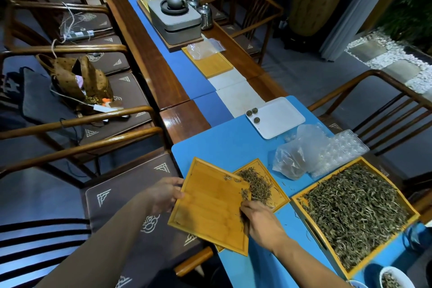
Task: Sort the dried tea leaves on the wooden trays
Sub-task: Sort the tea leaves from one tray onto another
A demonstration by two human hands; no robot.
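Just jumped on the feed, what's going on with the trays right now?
A person is sorting dried tea. The left hand holds a nearly bare wooden tray by its left edge, tilted over a smaller tray holding a small pile of leaves. The right hand is at the held tray's right edge, by the last leaves there. A large tray to the right is full of tea. Three tea balls sit on a white tray further up the table.
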